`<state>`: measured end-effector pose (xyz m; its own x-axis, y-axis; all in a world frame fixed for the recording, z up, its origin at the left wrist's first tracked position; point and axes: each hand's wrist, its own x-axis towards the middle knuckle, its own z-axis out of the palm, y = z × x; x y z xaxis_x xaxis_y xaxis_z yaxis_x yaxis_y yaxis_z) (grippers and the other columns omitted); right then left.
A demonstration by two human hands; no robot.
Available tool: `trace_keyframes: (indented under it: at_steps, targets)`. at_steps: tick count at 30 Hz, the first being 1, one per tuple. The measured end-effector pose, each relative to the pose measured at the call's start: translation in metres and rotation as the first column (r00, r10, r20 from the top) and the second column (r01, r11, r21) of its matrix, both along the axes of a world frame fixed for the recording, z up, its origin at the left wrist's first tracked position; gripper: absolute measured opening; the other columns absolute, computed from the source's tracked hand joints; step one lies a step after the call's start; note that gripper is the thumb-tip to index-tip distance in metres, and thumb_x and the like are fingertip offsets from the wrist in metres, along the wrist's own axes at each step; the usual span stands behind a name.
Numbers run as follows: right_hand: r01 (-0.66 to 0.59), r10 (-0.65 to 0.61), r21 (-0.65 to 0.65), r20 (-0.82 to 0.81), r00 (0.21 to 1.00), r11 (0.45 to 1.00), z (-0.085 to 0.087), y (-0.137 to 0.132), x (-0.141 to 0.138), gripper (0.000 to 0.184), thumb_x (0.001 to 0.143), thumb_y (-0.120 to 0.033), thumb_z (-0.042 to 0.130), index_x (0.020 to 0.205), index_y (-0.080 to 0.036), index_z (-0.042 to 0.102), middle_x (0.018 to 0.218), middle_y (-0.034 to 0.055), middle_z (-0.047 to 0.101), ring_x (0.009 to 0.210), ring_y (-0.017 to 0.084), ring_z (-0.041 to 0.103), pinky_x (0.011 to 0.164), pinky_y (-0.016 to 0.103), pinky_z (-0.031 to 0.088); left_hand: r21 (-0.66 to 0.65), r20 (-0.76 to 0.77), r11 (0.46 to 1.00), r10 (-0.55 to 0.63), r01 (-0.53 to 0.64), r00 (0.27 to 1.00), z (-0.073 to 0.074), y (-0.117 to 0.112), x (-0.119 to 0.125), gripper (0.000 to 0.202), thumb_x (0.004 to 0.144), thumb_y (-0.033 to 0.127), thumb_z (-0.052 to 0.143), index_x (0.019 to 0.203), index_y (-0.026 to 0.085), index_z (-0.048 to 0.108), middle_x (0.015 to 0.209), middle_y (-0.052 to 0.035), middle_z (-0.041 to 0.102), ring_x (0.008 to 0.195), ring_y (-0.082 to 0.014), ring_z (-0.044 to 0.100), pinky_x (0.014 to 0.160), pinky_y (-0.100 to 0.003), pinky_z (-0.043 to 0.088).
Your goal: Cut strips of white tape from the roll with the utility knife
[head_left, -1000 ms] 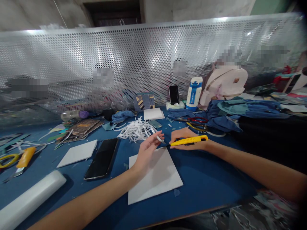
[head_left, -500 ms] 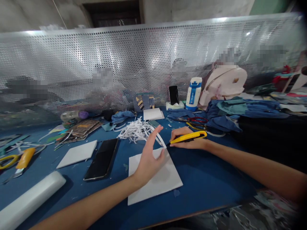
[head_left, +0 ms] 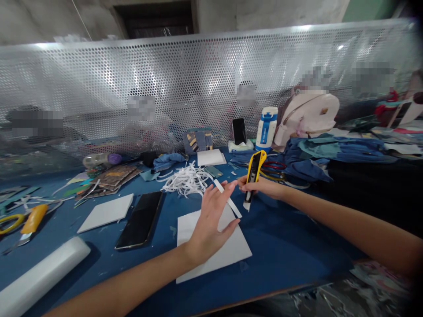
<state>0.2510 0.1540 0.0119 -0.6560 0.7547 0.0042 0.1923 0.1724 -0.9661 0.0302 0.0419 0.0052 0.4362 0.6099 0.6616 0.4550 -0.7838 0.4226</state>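
Two bare hands above a white foam sheet [head_left: 211, 251] lying flat on the blue table [head_left: 291, 246]. Over the sheet's far edge, the left hand [head_left: 211, 220], open with fingers spread, pinching nothing. Just past its fingertips, a loose white strip [head_left: 233, 206] slanting across; touching them or not, hard to tell. Beside the sheet's far right corner, the right hand [head_left: 262, 187], wrapped tight around a yellow utility knife [head_left: 254, 174] held upright with the blade end down. Beyond, a heap of cut strips [head_left: 185, 179]; left of the sheet, a black phone [head_left: 140, 219]. Main hazard, judging from the spacing: blade tip close to bare left fingertips, so a slip or careless sweep of either hand enough to nick skin. Lesser hazard: gouging the sheet's corner.
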Motion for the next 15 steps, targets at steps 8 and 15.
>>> trace_keyframes:
  at_steps: [8, 15]
  targets:
    - [0.006, 0.0, -0.037, 0.174, 0.985, 0.999, 0.0042, -0.0019, 0.004, 0.029, 0.073, -0.043, 0.07, 0.071, -0.016, 0.057, 0.063, -0.0026, 0.051, 0.057, 0.011, 0.043, 0.049, 0.022, 0.031, 0.085, 0.014, 0.996, 0.039, -0.04, 0.999, 0.0039, -0.0014, -0.0007, 0.074, 0.095, 0.016, 0.059, 0.154, 0.038, 0.022, 0.151, -0.005, 0.048, 0.143, -0.0282, 0.039, 0.122, -0.052, 0.015]
    - [-0.133, 0.065, 0.152, 0.387, 0.92, 0.979, 0.0004, 0.0047, 0.0021, 0.045, 0.081, -0.055, 0.068, 0.066, -0.013, 0.071, 0.056, 0.0008, 0.058, 0.051, 0.011, 0.044, 0.049, 0.024, 0.03, 0.075, -0.003, 0.995, 0.061, -0.061, 0.998, 0.0038, -0.0011, -0.0003, 0.07, 0.096, 0.02, 0.06, 0.154, 0.037, 0.025, 0.148, -0.0066, 0.051, 0.14, -0.0298, 0.043, 0.12, -0.055, 0.018]
